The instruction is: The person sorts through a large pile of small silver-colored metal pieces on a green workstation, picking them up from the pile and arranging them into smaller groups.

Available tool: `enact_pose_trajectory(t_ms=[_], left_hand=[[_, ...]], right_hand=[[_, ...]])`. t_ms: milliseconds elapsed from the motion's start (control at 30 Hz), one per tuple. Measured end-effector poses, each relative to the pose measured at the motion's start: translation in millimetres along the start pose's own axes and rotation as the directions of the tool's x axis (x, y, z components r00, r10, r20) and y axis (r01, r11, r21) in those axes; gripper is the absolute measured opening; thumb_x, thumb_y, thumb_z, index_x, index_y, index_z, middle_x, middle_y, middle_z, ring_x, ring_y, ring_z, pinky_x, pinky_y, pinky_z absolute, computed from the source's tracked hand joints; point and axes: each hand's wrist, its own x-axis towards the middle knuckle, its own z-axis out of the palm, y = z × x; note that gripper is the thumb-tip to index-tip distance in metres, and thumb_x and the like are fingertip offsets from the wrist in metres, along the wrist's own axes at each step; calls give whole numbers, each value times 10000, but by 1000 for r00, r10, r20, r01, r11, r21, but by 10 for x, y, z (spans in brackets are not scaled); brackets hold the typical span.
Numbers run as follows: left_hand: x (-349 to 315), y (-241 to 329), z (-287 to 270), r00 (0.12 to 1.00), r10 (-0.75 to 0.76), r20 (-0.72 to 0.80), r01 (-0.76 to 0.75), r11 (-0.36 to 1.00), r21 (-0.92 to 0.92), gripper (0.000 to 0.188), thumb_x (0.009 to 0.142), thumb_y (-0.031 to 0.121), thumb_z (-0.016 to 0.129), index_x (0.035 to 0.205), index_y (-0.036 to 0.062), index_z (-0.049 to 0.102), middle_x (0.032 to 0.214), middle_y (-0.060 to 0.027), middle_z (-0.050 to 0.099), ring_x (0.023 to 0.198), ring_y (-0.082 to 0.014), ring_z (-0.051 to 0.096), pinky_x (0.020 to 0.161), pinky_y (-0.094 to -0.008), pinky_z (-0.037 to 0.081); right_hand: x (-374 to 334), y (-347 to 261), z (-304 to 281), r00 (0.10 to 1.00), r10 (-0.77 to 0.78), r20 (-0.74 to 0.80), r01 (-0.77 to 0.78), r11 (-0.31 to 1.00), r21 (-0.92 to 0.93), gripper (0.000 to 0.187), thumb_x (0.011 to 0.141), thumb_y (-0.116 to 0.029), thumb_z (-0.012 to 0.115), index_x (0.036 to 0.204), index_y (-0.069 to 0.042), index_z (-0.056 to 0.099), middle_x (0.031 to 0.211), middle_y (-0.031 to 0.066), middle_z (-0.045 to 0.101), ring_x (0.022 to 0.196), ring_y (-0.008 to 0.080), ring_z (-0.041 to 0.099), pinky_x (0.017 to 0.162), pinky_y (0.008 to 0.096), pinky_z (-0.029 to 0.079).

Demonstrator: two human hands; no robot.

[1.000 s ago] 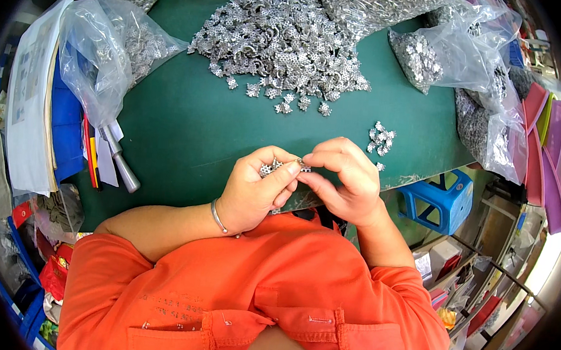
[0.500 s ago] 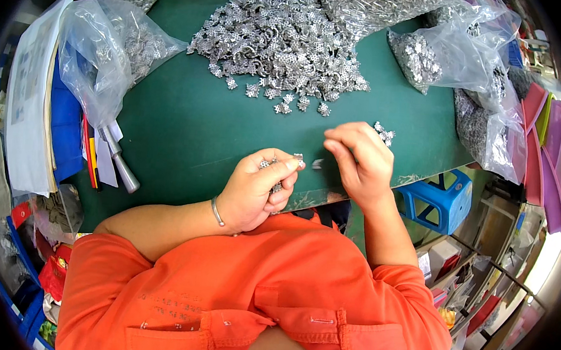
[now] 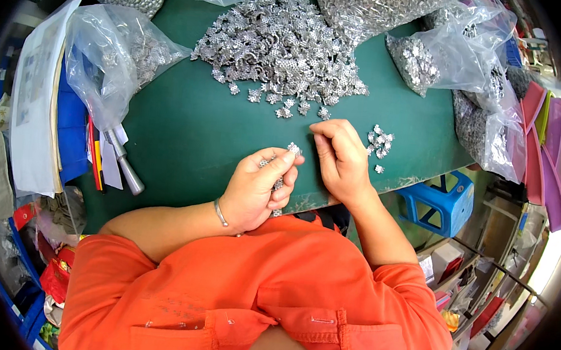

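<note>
Several small silver perforated metal pieces fill the palm of my left hand (image 3: pixel 253 189), whose fingers are curled round them. Between its thumb and forefinger one silver metal piece (image 3: pixel 293 148) sticks up. Just to the right, my right hand (image 3: pixel 344 163) has its thumb and fingertips pressed together; whatever is between them is hidden. The two hands are apart by a small gap. Beside the right hand lies a small group of the same pieces (image 3: pixel 379 141). A large heap of silver pieces (image 3: pixel 283 48) spreads beyond both hands, with a few loose ones along its near edge.
Around the green tabletop (image 3: pixel 186 129) stand clear bags of metal parts, including a left bag (image 3: pixel 99 65) and a right bag (image 3: pixel 492 131). Papers (image 3: pixel 35 99), pens and a metal-handled tool (image 3: pixel 128 171) lie at left. A blue stool (image 3: pixel 447 203) stands below the table's right edge.
My right hand has moved left, closer to my left hand, and more of the small group beside it shows. The left hand still holds its pieces. The view has shifted slightly.
</note>
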Motion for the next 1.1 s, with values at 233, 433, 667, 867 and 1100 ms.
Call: enact_pose_trajectory(t_ms=[233, 433, 667, 867, 1100], left_hand=[[6, -33, -11, 999, -50, 19, 49, 997, 52, 219, 1043, 198, 495, 1051, 8, 604, 776, -28, 554, 523, -66, 404, 447, -205, 328], [4, -33, -21, 895, -422, 145, 391, 899, 199, 190, 1021, 186, 530, 1000, 17, 613, 747, -32, 560, 495, -75, 389, 438, -226, 312], [31, -31, 30, 894, -423, 144, 390, 896, 211, 189, 1011, 172, 542, 974, 9, 629, 744, -38, 565, 502, -80, 399, 435, -222, 312], [14, -24, -36, 906, -395, 148, 372, 914, 165, 187, 1012, 156, 532, 968, 7, 637, 761, -49, 573, 520, -81, 405, 435, -219, 303], [30, -37, -56, 905, -394, 163, 369, 915, 163, 184, 1016, 155, 525, 972, 14, 634, 779, -52, 580, 528, -84, 407, 441, -226, 307]], right_hand=[[9, -6, -11, 996, 74, -45, -71, 996, 56, 103, 905, 37, 613, 1002, 16, 641, 943, 153, 645, 847, 296, 640, 758, 353, 518], [72, -5, -47, 999, 2, -50, -3, 1000, -10, 149, 853, 58, 642, 978, -20, 661, 903, 122, 670, 839, 303, 637, 758, 376, 501], [83, 4, -49, 982, -154, 112, 168, 978, -125, 208, 754, 53, 715, 918, -71, 677, 883, 57, 683, 819, 250, 643, 771, 362, 466], [24, 71, -584, 990, 69, -119, -92, 975, -201, 127, 781, 81, 684, 871, -7, 674, 854, 131, 678, 806, 299, 674, 727, 359, 548], [-201, 110, -880, 982, 165, -95, -186, 939, -290, 132, 777, 78, 686, 881, -4, 675, 871, 128, 666, 836, 303, 649, 745, 361, 528]])
